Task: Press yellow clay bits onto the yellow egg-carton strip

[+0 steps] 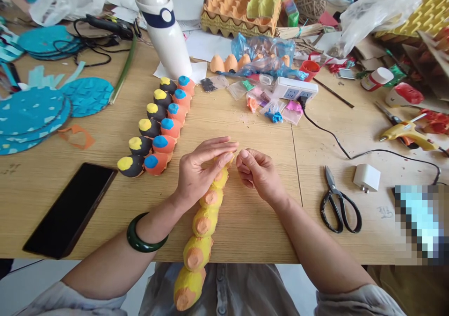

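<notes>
Overhanging the near edge of the table [259, 236], a yellow-painted carton strip [202, 215] meets the left hand [196, 166], straight-fingered, grip unclear, beside the right hand [261, 173], curled, contents indiscernible.

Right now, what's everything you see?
Egg-carton strip: one, yellow, centre
Egg-carton rows: two, black-yellow, orange-blue, left
Phone: one, black, left
Discs: several, blue, left
Tumbler: one, white, back
Egg trays: several, orange, yellow, back
Power strip: one, white, middle
Charger: one, white, right
Front scissors: one, black, right
Glue gun: one, yellow, right
Clutter: uncountable, multicoloured, back
Bangle: one, green, left wrist
Left hand: one, bare, over strip
Right hand: one, bare, beside strip
</notes>
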The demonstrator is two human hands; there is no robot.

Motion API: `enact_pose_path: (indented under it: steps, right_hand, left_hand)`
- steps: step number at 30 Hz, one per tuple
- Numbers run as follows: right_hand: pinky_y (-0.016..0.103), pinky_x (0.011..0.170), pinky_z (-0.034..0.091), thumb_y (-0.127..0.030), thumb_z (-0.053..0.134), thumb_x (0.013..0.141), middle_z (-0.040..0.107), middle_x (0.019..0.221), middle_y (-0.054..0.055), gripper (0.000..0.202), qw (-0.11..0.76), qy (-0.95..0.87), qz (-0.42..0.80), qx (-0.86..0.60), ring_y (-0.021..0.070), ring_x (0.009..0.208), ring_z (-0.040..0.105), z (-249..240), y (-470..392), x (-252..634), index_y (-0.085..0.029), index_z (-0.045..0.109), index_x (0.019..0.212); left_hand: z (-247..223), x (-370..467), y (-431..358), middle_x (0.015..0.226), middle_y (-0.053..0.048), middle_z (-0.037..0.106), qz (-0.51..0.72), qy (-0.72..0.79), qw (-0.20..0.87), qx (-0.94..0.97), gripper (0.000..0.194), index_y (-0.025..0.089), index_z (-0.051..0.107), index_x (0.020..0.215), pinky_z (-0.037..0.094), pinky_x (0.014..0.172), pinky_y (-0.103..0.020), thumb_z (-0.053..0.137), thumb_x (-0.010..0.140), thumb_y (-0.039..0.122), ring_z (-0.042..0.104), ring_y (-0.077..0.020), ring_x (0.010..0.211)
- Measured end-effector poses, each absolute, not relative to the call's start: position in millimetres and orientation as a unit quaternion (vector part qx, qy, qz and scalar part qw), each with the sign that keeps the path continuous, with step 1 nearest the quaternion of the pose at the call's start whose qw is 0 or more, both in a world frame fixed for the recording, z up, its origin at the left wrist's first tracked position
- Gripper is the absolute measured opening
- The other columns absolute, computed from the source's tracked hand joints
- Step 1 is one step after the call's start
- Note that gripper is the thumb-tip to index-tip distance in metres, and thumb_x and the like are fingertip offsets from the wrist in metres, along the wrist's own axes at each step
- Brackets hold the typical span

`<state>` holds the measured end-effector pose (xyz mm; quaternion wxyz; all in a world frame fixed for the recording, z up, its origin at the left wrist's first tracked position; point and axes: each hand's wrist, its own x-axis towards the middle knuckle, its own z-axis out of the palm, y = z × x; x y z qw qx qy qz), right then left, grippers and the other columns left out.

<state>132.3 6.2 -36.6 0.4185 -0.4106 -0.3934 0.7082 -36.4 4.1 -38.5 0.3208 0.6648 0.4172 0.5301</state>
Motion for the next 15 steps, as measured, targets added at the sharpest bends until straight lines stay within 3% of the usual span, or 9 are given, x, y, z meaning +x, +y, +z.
enact_pose_path:
  steps: [11,15]
  right_hand:
    - [0.022,0.041,0.024,-0.063,0.075,0.083,0.038,0.055,-0.007,0.049,0.446,-0.456,0.64,-0.428,0.0067,0.048,0.031,-36.7,3.4,128.3,-0.019,0.06,0.067]
    - [0.023,0.042,0.024,-0.064,0.073,0.084,0.039,0.057,-0.006,0.05,0.449,-0.461,0.629,-0.436,0.0072,0.049,0.031,-36.1,2.4,128.0,-0.02,0.059,0.066]
  left_hand:
    - [-39.6,-34.9,-0.5,0.119,-0.003,0.079,0.513,0.409,0.37,0.658,0.021,0.027,0.08,0.115,0.057,0.107,-0.035,0.065,0.099,0.025,0.071,-0.0184,0.119]
    - [-41.2,-35.6,0.0,0.12,-0.001,0.079,0.518,0.408,0.372,0.653,0.023,0.031,0.079,0.115,0.058,0.107,-0.04,0.064,0.1,0.024,0.072,-0.0191,0.117]
